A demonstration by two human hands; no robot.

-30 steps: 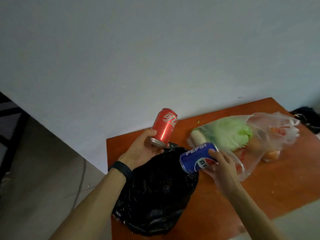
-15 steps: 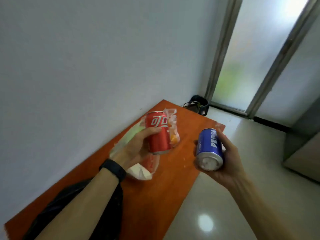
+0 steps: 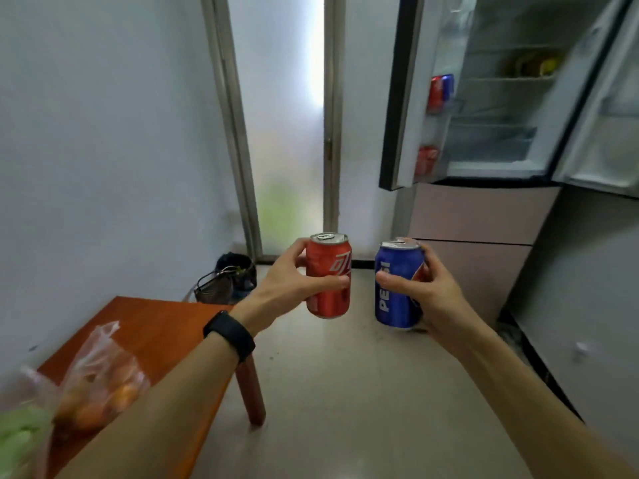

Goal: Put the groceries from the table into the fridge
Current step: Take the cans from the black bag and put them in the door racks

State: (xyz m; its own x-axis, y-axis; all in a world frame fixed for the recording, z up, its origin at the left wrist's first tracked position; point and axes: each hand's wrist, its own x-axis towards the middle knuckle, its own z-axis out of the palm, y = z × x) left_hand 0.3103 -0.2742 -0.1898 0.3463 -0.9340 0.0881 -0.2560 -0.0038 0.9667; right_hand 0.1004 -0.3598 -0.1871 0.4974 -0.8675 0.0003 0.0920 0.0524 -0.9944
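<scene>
My left hand (image 3: 287, 283) grips a red cola can (image 3: 329, 276) upright in mid-air. Beside it, my right hand (image 3: 428, 290) grips a blue Pepsi can (image 3: 396, 288), also upright. Both cans hang over the floor, between the orange table (image 3: 162, 326) at lower left and the fridge (image 3: 501, 108) at upper right. Both upper fridge doors stand open. The left door's racks (image 3: 437, 95) hold red and blue cans. On the table lies a clear bag of orange fruit (image 3: 100, 385) and a green vegetable (image 3: 17, 440) at the frame's corner.
A frosted glass door (image 3: 287, 126) fills the far wall. A dark bag and wire basket (image 3: 228, 280) sit on the floor in the corner past the table. Yellow items (image 3: 539, 65) rest on an upper fridge shelf. Pale tiled floor (image 3: 345, 392) stretches ahead.
My view has swung right from the table toward the open fridge. Both cans came upright and closer together, carried away from the table over the floor.
</scene>
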